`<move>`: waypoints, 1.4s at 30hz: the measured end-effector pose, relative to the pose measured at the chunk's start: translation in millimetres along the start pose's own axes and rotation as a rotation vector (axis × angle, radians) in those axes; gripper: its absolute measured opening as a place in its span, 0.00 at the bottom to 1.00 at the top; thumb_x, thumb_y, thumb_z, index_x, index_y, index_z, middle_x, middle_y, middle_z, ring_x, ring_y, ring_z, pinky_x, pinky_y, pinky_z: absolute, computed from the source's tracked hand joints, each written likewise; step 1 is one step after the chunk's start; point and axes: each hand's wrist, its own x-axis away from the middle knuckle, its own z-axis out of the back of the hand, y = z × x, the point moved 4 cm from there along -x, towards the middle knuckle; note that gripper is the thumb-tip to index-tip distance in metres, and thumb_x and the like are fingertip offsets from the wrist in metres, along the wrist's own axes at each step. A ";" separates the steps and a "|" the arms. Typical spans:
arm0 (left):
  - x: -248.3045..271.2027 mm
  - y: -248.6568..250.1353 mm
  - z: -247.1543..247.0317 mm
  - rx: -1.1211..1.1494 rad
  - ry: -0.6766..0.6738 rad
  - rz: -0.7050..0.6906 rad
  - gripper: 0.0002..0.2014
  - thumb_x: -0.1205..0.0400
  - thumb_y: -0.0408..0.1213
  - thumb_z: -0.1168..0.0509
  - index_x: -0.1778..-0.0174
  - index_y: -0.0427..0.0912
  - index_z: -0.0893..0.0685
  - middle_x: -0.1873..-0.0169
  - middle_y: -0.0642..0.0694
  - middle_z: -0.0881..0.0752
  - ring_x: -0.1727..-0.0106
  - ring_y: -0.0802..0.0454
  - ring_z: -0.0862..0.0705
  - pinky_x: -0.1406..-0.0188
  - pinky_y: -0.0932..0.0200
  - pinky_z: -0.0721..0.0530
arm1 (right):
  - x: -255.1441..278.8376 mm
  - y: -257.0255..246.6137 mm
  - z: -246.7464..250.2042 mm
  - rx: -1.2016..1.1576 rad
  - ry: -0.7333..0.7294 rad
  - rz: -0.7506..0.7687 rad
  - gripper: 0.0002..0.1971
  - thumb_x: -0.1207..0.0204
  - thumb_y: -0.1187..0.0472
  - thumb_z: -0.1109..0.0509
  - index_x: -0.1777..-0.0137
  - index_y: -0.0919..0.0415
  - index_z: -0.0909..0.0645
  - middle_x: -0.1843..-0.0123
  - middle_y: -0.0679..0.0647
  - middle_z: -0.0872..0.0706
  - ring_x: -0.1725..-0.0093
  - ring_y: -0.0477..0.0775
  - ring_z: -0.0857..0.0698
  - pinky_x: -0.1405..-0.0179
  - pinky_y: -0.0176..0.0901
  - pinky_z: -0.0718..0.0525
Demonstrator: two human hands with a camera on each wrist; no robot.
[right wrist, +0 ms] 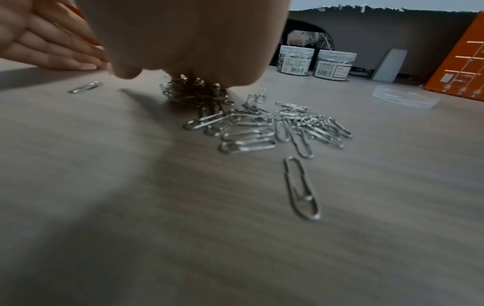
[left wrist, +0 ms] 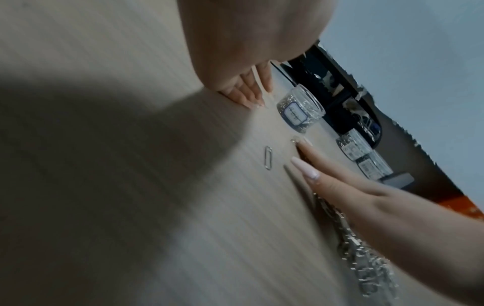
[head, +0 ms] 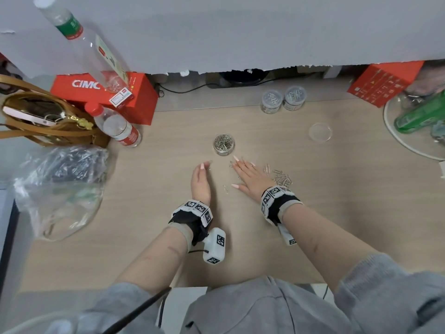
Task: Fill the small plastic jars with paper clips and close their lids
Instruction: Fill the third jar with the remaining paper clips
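An open small jar (head: pixel 224 145) holding paper clips stands mid-table, label side visible (left wrist: pixel 301 111). Its clear lid (head: pixel 320 132) lies to the right, apart from it. Two closed, filled jars (head: pixel 271 101) (head: pixel 294 97) stand at the back. My right hand (head: pixel 238 169) lies flat with straight fingers, pressing a bunch of clips (right wrist: pixel 196 93) beneath it. A loose pile of clips (head: pixel 283 179) spreads by its wrist. My left hand (head: pixel 204 165) stands on its edge with straight fingers, facing the right hand and holding nothing. A single clip (head: pixel 225 189) lies between the hands.
On the left are a brown handbag (head: pixel 45 119), a red box (head: pixel 106 97), water bottles (head: pixel 115 127) and a crumpled clear bag (head: pixel 60 189). At the right stand another red box (head: pixel 382 83) and a white round tray (head: pixel 395 141) with a green object.
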 end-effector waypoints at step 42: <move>72.5 1.2 -102.4 0.452 -0.060 0.345 0.30 0.13 0.52 0.59 0.43 0.31 0.20 0.45 0.36 0.16 0.43 0.47 0.17 0.34 0.57 0.24 | 42.5 74.7 19.1 -0.655 0.090 0.050 0.23 0.17 0.66 0.46 0.22 0.59 0.39 0.19 0.56 0.38 0.19 0.51 0.43 0.22 0.36 0.51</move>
